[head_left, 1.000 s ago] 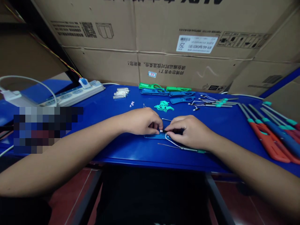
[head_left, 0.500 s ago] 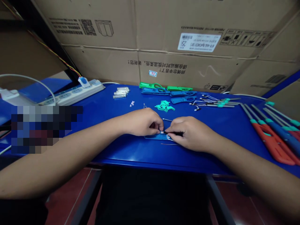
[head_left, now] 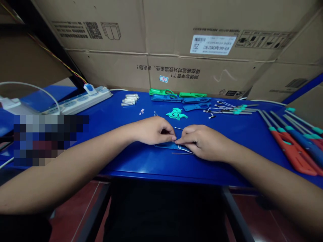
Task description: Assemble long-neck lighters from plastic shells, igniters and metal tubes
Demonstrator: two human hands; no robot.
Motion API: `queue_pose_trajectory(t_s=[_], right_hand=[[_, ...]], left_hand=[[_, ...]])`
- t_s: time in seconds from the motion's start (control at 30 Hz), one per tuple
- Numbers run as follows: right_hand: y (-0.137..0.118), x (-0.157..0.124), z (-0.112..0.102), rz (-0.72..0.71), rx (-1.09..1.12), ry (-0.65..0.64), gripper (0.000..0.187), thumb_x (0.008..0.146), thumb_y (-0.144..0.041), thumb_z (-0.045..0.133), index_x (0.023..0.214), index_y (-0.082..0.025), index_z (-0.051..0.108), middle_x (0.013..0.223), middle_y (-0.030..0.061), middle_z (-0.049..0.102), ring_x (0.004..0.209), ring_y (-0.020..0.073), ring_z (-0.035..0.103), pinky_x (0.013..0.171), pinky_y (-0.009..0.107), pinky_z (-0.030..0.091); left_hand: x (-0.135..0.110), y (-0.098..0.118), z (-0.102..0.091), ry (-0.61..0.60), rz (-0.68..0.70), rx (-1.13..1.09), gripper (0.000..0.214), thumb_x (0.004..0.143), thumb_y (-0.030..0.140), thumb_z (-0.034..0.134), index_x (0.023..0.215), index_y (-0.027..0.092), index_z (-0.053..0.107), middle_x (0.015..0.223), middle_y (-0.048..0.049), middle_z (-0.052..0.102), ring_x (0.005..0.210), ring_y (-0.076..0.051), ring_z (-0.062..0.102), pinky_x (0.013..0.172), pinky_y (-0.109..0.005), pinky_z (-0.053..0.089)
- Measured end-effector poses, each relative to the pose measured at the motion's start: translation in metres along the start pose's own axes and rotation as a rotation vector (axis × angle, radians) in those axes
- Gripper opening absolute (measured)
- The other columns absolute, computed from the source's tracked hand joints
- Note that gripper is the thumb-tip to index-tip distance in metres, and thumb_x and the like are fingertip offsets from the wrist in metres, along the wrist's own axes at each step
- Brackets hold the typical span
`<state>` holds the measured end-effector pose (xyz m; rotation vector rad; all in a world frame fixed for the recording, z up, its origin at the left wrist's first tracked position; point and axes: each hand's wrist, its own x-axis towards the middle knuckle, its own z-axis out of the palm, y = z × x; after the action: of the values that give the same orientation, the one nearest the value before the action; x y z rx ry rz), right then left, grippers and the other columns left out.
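A blue plastic lighter casing half [head_left: 161, 146] lies flat on the table, partly covered by my hands. My left hand [head_left: 153, 131] is closed over its left part, with thumb and forefinger tips pressed together. My right hand [head_left: 207, 141] is closed over the right part, and its fingertips meet those of my left hand. Whatever sits between the fingertips is hidden. Thin white wires [head_left: 185, 149] come out from below the right fingers. A thin rod [head_left: 179, 128] with a pale tip lies just behind the hands, and a thin dark strip [head_left: 180, 153] lies in front.
Green trigger parts [head_left: 176, 114], small white pieces [head_left: 141, 111] and clear tubes [head_left: 130, 99] lie behind my hands. More casing halves [head_left: 194, 101] line the cardboard. Wired metal rods [head_left: 242, 110] and finished-looking lighters [head_left: 290, 148] lie right. A power strip [head_left: 80, 100] stands left.
My fingertips have come together over the casing. The small black part seen between them before is now covered. The view has shifted slightly.
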<state>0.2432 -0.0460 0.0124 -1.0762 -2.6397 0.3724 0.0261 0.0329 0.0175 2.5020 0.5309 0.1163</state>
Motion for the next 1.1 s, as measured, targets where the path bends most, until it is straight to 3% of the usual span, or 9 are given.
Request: queue_pose_trajectory(t_s=[0.1, 0.2, 0.33, 0.47, 0.87, 1.1], right_hand=[[0.001, -0.007, -0.011, 0.025, 0.052, 0.005, 0.022, 0.093, -0.017, 0.054, 0.104, -0.021, 0.073, 0.097, 0.0049, 0.071, 0.089, 0.0167, 0.064, 0.080, 0.029, 0.047], [0.002, -0.015, -0.021, 0.119, 0.115, 0.069, 0.011, 0.090, -0.025, 0.061, 0.095, -0.019, 0.068, 0.088, 0.0023, 0.070, 0.079, 0.0139, 0.062, 0.072, 0.026, 0.047], [0.000, -0.018, -0.020, 0.085, 0.072, -0.048, 0.012, 0.083, -0.029, 0.070, 0.091, -0.020, 0.069, 0.087, 0.0016, 0.069, 0.079, 0.0150, 0.061, 0.069, 0.026, 0.044], [-0.003, -0.017, -0.014, 0.085, 0.016, -0.114, 0.012, 0.082, -0.021, 0.066, 0.094, -0.021, 0.071, 0.089, 0.0014, 0.070, 0.082, 0.0164, 0.062, 0.070, 0.028, 0.044], [-0.010, -0.017, -0.013, 0.031, 0.003, -0.033, 0.015, 0.089, -0.016, 0.056, 0.091, -0.019, 0.070, 0.086, 0.0023, 0.070, 0.082, 0.0167, 0.062, 0.078, 0.032, 0.045], [-0.015, -0.020, -0.011, 0.082, 0.099, -0.101, 0.021, 0.095, -0.020, 0.052, 0.104, -0.021, 0.070, 0.098, 0.0033, 0.071, 0.091, 0.0176, 0.064, 0.085, 0.034, 0.046]], left_hand=[[0.002, 0.000, 0.004, 0.031, -0.049, -0.025, 0.023, 0.091, 0.036, 0.062, 0.094, 0.017, 0.074, 0.081, -0.0010, 0.073, 0.069, -0.010, 0.064, 0.063, -0.019, 0.043], [0.003, 0.002, 0.008, 0.029, -0.067, -0.057, 0.018, 0.089, 0.031, 0.064, 0.091, 0.016, 0.073, 0.076, 0.0003, 0.071, 0.064, -0.008, 0.061, 0.058, -0.018, 0.041], [0.003, 0.003, 0.008, 0.049, 0.098, -0.107, 0.016, 0.089, 0.018, 0.062, 0.101, 0.016, 0.071, 0.085, -0.0022, 0.070, 0.075, -0.010, 0.063, 0.069, -0.021, 0.048], [0.001, 0.004, 0.008, 0.031, 0.236, -0.063, 0.026, 0.091, 0.009, 0.055, 0.103, 0.021, 0.074, 0.094, -0.0034, 0.067, 0.087, -0.012, 0.063, 0.081, -0.025, 0.049], [0.000, 0.008, 0.009, 0.021, 0.241, 0.012, 0.032, 0.088, 0.002, 0.053, 0.100, 0.022, 0.075, 0.094, -0.0029, 0.064, 0.085, -0.012, 0.062, 0.081, -0.024, 0.050], [-0.003, 0.009, 0.006, 0.009, 0.243, 0.059, 0.037, 0.084, 0.000, 0.055, 0.097, 0.025, 0.078, 0.092, -0.0021, 0.066, 0.086, -0.013, 0.063, 0.079, -0.024, 0.051]])
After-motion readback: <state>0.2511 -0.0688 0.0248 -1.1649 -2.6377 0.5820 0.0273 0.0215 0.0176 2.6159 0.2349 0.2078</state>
